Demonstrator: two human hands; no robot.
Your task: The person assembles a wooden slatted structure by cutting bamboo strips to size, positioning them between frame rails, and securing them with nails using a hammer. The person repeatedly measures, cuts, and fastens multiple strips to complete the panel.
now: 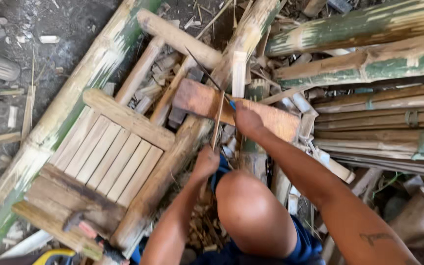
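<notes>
Below the camera, 2 bare hands are working over a flat reddish wooden block (207, 100) that is lying across a pile of bamboo. The left hand (206, 162) is closing its grip around the lower end of a thin bamboo strip (217, 118), fingers wrapped tight on it. The right hand (246, 120) is resting on the block just right of the strip, its grip curled shut on something with a small blue tip; what it is holding is too hidden to tell beyond that.

The strip is standing nearly upright in the view, its long axis running from the left hand up and slightly right across the block's face, top end pointing away from the person. A second, darker thin sliver is crossing it at a slant near the block's upper edge.

Crowding the left side, 1 small bench of pale slats (106, 154) is lying between thick round bamboo poles; I am counting about 8 slats. A hammer (82, 225) is lying on the bench's near corner. At least 2 green-streaked thick poles (364, 64) are stretching across the upper right, with bundled thin strips (384, 122) stacked beneath them. The person's bent knee (253, 211) is rising between both forearms, hiding the ground beneath, while offcuts are littering every gap.
</notes>
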